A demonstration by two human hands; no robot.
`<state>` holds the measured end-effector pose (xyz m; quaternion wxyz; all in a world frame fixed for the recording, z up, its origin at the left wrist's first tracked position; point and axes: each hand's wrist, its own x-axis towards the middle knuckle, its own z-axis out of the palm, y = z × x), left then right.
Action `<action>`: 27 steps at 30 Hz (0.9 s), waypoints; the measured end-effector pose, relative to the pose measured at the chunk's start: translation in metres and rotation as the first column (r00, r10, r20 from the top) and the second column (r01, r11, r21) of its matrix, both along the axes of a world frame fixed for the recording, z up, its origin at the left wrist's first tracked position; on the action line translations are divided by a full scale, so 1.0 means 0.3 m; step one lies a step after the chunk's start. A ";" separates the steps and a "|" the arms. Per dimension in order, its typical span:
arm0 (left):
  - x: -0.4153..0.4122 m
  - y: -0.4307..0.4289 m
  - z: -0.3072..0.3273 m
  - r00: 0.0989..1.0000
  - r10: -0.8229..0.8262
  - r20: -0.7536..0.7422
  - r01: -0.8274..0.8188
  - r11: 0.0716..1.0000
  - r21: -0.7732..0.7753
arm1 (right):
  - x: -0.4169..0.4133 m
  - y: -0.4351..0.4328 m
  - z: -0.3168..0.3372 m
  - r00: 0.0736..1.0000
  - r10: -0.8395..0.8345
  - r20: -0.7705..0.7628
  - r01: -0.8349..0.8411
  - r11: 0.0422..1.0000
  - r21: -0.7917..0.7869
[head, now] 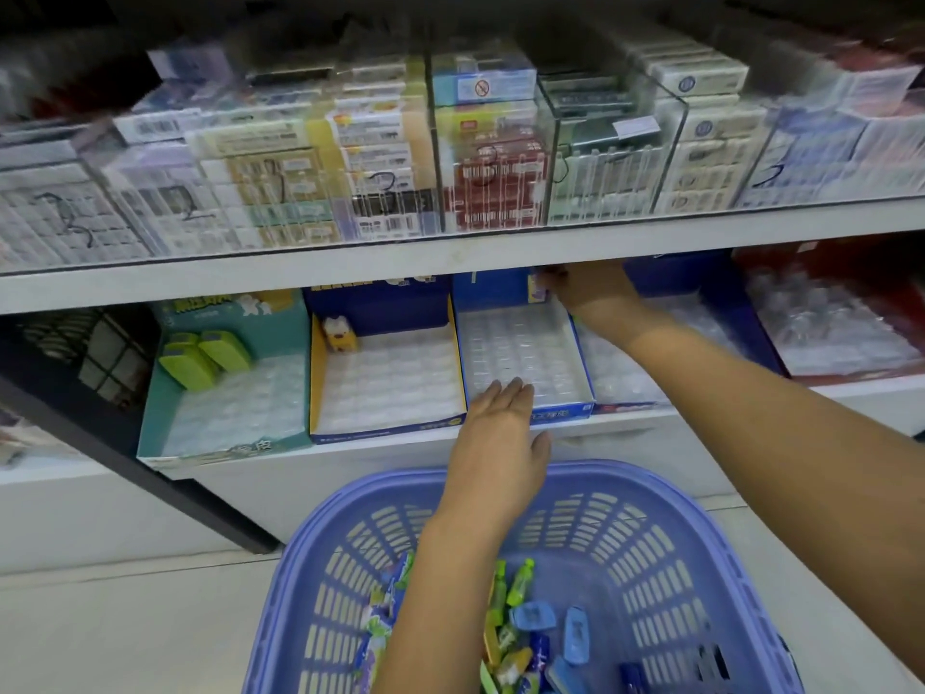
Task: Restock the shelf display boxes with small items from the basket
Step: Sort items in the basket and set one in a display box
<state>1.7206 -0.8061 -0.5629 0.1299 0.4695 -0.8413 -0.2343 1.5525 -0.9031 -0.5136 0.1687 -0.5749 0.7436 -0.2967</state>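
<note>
A purple plastic basket [665, 543] sits below the shelf, holding several small green and blue packets [530, 638]. My left hand [500, 433] reaches over the basket with straight fingers touching the front edge of a blue display box [575, 410], whose clear tray is bare. My right hand [585, 290] is at the back of that same box, pinching a small purple-and-white item [536, 288] under the upper shelf board. To the left stand a blue-and-yellow box [385, 428] with one small yellow-white item [340, 333] and a teal box [165, 393] with two green items [202, 355].
The upper shelf [450, 252] carries clear acrylic bins packed with boxed goods. More display boxes, blue [711, 293] and red [851, 373], stand to the right. A dark wire rack [75, 353] is at the left. Pale floor [125, 633] lies beside the basket.
</note>
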 end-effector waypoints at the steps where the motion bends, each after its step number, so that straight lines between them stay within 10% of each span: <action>1: -0.001 -0.001 0.003 1.000 -0.008 0.019 0.008 1.000 0.001 | -0.003 -0.011 -0.001 1.000 -0.009 -0.019 0.009 1.000 0.027; 14: 0.001 -0.021 0.025 0.997 -0.048 0.058 0.045 0.998 0.054 | -0.014 -0.042 0.022 0.990 0.026 0.136 -0.041 0.993 0.112; 27: 0.021 -0.008 0.009 0.998 -0.057 -0.023 0.058 0.997 0.051 | 0.057 -0.019 0.051 0.984 0.015 -0.179 0.032 0.966 0.256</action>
